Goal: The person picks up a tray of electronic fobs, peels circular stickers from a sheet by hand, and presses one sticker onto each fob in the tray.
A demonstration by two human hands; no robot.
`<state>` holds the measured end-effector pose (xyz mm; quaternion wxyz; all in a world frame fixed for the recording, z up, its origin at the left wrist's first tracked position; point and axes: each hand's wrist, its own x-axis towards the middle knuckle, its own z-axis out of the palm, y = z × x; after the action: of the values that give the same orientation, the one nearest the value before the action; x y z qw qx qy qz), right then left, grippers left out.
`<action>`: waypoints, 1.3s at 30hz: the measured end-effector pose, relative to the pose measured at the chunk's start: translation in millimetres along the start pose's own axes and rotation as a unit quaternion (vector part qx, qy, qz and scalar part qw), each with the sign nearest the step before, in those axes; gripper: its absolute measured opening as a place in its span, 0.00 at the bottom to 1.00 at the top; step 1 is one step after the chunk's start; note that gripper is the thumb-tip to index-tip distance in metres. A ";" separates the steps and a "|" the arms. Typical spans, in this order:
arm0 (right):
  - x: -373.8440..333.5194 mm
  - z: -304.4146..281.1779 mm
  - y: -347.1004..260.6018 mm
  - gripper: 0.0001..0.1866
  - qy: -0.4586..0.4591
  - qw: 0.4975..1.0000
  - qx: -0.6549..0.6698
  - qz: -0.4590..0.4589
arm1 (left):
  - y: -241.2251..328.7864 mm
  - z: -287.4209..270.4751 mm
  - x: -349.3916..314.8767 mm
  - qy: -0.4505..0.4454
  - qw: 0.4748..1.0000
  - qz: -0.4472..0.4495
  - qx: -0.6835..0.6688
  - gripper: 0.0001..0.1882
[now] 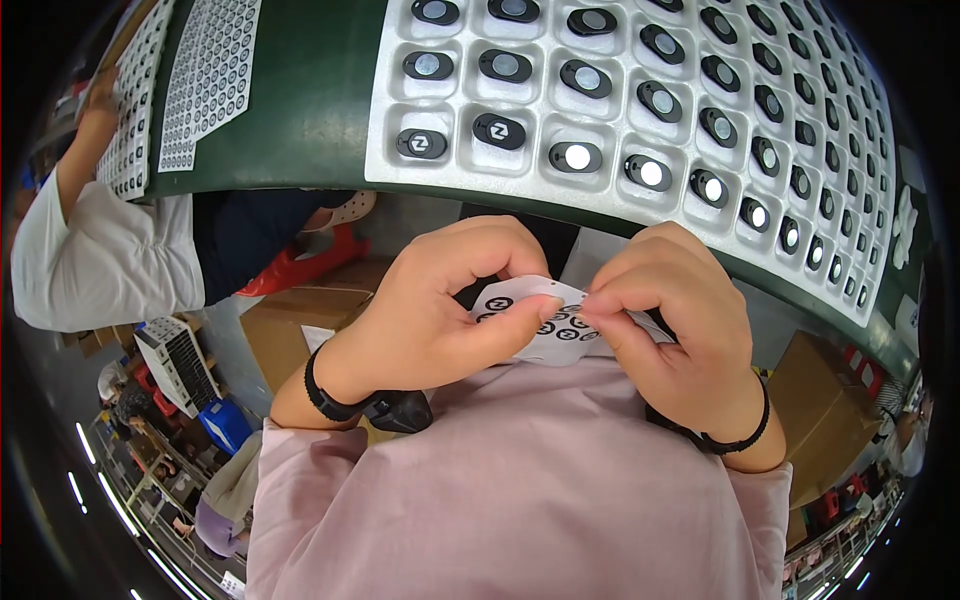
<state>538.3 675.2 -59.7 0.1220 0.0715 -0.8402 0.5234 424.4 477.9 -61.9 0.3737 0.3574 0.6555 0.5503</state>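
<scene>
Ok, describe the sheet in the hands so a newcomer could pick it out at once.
Start at the big white tray filling the upper right, on the green table. Below it in the picture, between the left hand and right hand, is a white sheet with round black-and-white marks. Unlike the similarly marked sheet lying on the table at upper left, it is held in both hands.

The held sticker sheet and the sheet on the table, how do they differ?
The held sheet is between the left hand and right hand, while the table sheet rests on the green table. The held sheet looks curved; the table sheet lies flat. Both are white with round black symbols.
</scene>
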 end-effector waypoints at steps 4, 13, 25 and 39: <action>-1.2 3.3 0.4 0.12 0.012 1.000 -0.025 -0.014 | -2.8 1.3 -1.5 0.014 1.000 0.014 0.006 0.05; 4.2 6.4 -1.7 0.13 -0.007 0.999 -0.048 -0.004 | -7.4 -1.1 -4.0 0.041 0.999 0.006 0.008 0.05; 47.1 -22.5 16.4 0.08 -0.011 0.992 -0.100 0.073 | -14.3 -0.7 16.6 0.123 0.908 0.227 0.330 0.11; 73.9 -21.0 12.4 0.04 -0.086 0.971 -0.204 0.088 | -26.1 5.0 28.6 0.163 0.838 0.248 0.458 0.09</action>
<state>467.0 700.1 -40.8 0.0148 0.0161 -0.9395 0.3420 414.1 501.8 -91.0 -0.0941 0.5432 0.7739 0.3115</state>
